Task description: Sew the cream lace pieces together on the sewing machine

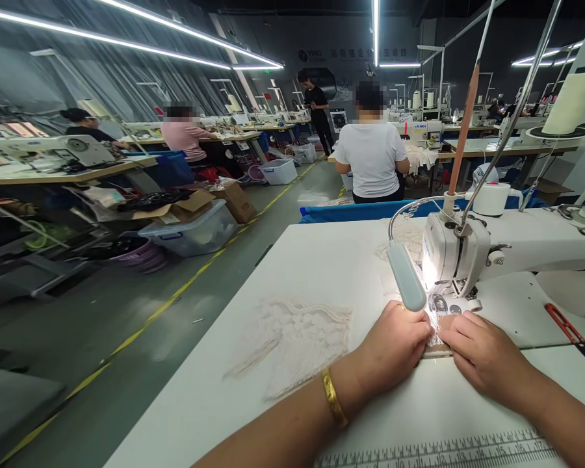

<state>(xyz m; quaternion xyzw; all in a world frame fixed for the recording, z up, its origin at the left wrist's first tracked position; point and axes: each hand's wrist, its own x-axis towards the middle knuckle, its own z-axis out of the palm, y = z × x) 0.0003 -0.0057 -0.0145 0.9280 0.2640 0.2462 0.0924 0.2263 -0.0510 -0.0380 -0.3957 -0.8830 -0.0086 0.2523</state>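
Observation:
My left hand (396, 343), with a gold bangle on the wrist, is closed on the left edge of a small piece of white lace (435, 330) in front of the sewing machine's (451, 253) needle area. From the right, my right hand (478, 348) pinches the same lace, its fingertips a short gap from the left ones. A grey-green lamp head (407, 276) hangs over the left fingers and hides part of them. More pale lace (312, 331) lies flat on the white table, left of my left forearm.
Red-handled thread snips (568, 328) lie at the right. A printed ruler scale (439, 452) runs along the near table edge (195, 351). Thread cones (572, 101) stand at the upper right. A person in a white shirt (372, 159) sits ahead; other people and machines are beyond.

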